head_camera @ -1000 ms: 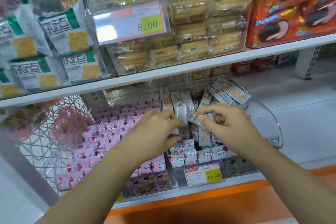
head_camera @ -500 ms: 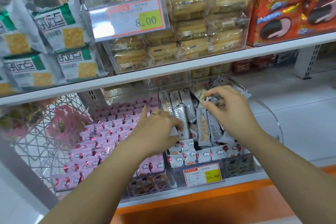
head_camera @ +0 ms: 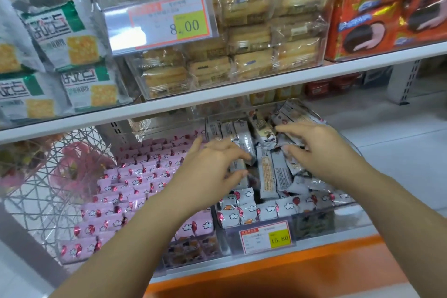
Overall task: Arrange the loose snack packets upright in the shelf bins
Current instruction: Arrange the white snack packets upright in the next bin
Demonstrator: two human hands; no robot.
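Observation:
A clear shelf bin [head_camera: 314, 224] on the lower shelf holds silver snack packets [head_camera: 267, 176]. Some stand upright in rows and some lie loose at the back right [head_camera: 296, 111]. My left hand [head_camera: 212, 169] reaches into the bin's left side, with fingers and thumb curled round an upright silver packet [head_camera: 245, 143]. My right hand [head_camera: 321, 150] hovers over the loose pile. Its index finger and thumb pinch a silver packet [head_camera: 289, 139]. Small cloud-printed packets [head_camera: 268, 210] line the bin's front.
Neat rows of pink packets [head_camera: 145, 176] fill the neighbouring bin on the left, and a wire basket [head_camera: 48, 189] stands beyond it. The upper shelf [head_camera: 217, 97] overhangs closely, carrying cracker bags, a clear cake bin and red packs. A yellow 15.80 price tag [head_camera: 266, 239] is clipped in front.
My right hand lifted a packet from the middle of the bin toward the back right pile. My left hand shifted slightly back along the upright row. The camera moved closer.

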